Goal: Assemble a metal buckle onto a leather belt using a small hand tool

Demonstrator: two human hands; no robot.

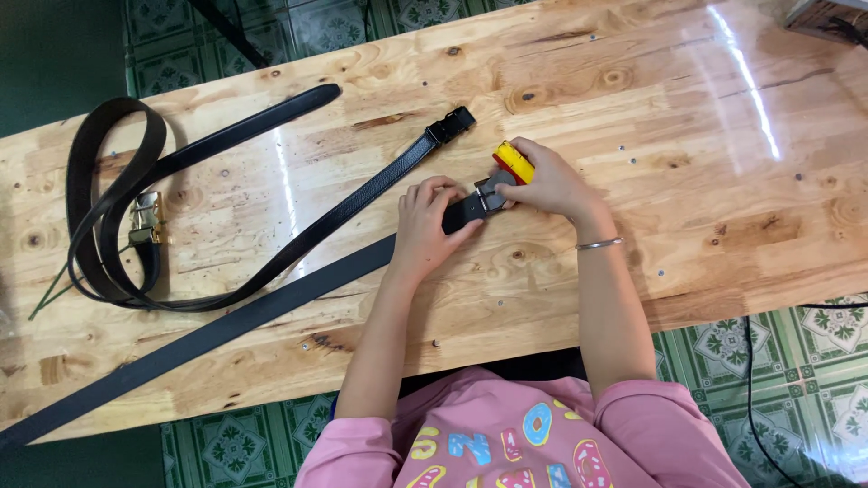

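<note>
At the centre of the frame, on the pale wooden bench point(687, 136), both hands meet over the end of a long black belt strap point(226, 327). The strap's long axis runs diagonally, from the lower left corner of the frame up toward the middle, so nearly all of its length trails away to the left of the hands and only its tip reaches them. The left hand point(423, 226) lies flat on that tip, fingers curled over the top and thumb under the edge, pinning it to the wood. The right hand point(547, 183) sits just beside it, to the right and slightly higher in the frame, closed around a small yellow tool point(514, 162) with a red edge; it also seems to steady a dark metal buckle clasp point(491, 193) against the strap end, though the fingers hide exactly how the two parts join. A thin bangle point(600, 243) rings the right wrist. Well apart, at the upper left of the frame, a second black belt point(298, 239) lies looped with a brass-coloured buckle point(147, 219) inside the loop, its free end carrying a black clasp point(449, 125) just above the hands.
</note>
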